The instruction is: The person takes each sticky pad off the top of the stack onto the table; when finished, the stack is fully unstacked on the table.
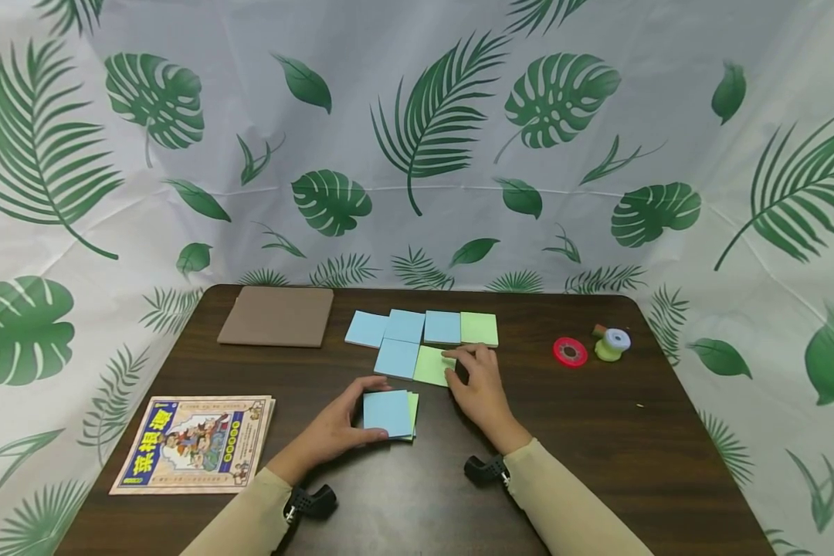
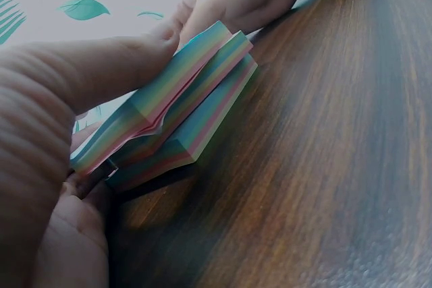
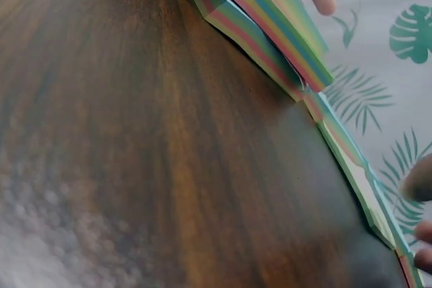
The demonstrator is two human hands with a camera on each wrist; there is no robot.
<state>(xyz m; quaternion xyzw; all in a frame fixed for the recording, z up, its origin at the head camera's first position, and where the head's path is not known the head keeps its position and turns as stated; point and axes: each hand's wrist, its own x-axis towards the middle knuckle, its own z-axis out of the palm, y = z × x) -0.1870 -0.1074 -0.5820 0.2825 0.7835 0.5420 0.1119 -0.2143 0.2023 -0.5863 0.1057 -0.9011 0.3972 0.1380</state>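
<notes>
My left hand grips a stack of sticky note pads, thumb at the near edge and fingers at the far side. Blue is on top, with green showing at the right. Seen from the left wrist, the pads have striped, many-coloured edges and sit unevenly on each other. Just beyond, my right hand touches the right edge of a light green pad with index finger and thumb. A blue pad adjoins it on the left. Behind them runs a row of blue pads ending in a green pad.
A comic book lies at the left front, and a brown board at the back left. Toward the right are a red ring-shaped spool, a pale blue and yellow-green spool and a small brown piece. A leaf-patterned curtain hangs behind the table.
</notes>
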